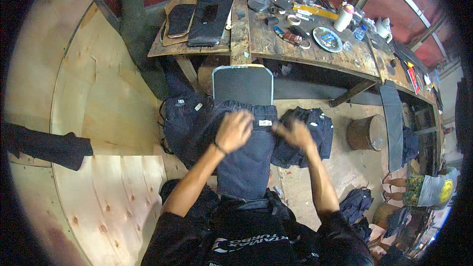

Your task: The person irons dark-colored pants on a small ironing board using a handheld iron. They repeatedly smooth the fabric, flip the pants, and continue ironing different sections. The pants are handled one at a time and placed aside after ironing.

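Observation:
Dark denim trousers (pixel 246 167) with a gathered waistband are laid out in front of me, over a dark board with a pale edge (pixel 242 83). A small white label (pixel 265 123) is on the waistband. My left hand (pixel 235 130) rests on the upper left of the denim, fingers spread. Over the waistband's right edge is my right hand (pixel 294 134), blurred by motion, its fingers apart and nothing visible in them. More dark garments lie close by: a bunched one (pixel 185 123) on the left and a folded one (pixel 318 135) on the right.
A wooden workbench (pixel 207 51) runs along the far side, holding dark panels (pixel 212 17), a round plate (pixel 327 39), a white bottle (pixel 344 18) and tape rolls. A cylindrical stool (pixel 366 132) stands to the right. Another person (pixel 428 189) is at the far right, near piled garments (pixel 355 204).

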The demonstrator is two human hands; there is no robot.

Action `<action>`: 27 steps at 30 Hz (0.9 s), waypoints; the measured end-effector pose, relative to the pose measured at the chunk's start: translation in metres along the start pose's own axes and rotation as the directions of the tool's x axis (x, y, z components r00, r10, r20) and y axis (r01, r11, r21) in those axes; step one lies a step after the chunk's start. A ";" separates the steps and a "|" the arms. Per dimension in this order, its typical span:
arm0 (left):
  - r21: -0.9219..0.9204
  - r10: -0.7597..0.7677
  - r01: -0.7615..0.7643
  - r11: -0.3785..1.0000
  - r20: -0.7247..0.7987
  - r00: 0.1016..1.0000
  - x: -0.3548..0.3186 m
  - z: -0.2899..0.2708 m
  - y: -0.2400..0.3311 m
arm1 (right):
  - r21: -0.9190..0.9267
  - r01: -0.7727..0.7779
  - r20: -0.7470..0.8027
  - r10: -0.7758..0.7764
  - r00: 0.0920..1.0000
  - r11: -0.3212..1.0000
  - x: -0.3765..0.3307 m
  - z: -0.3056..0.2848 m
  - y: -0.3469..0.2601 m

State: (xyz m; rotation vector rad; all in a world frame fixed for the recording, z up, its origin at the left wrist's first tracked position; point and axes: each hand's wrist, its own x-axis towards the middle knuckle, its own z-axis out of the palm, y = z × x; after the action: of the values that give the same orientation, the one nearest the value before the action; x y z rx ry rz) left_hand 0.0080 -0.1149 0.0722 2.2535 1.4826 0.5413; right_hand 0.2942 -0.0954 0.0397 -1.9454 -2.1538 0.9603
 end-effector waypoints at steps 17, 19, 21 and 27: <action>0.467 -0.242 -0.144 0.872 0.669 0.703 0.134 -0.001 -0.018 | -0.103 -0.164 0.150 0.179 0.972 0.981 -0.015 0.007 -0.049; 0.616 -0.294 -0.234 0.752 0.631 0.718 0.150 -0.008 -0.014 | -0.158 -0.221 0.012 0.226 0.974 0.962 -0.027 0.013 -0.059; 0.787 -0.178 -0.296 0.542 0.452 0.874 0.161 -0.006 -0.024 | -0.190 -0.281 -0.213 0.240 0.947 0.941 -0.029 0.019 -0.074; 0.416 0.481 -0.351 0.839 -0.265 0.836 0.111 0.025 -0.075 | -0.240 0.093 -0.451 -0.196 0.871 0.966 -0.044 0.059 -0.125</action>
State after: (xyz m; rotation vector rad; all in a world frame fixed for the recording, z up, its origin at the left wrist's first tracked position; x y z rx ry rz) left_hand 0.0032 0.0130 0.0239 2.9303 1.3089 0.9300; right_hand 0.1666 -0.1581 0.0698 -1.8184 -2.1265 0.1979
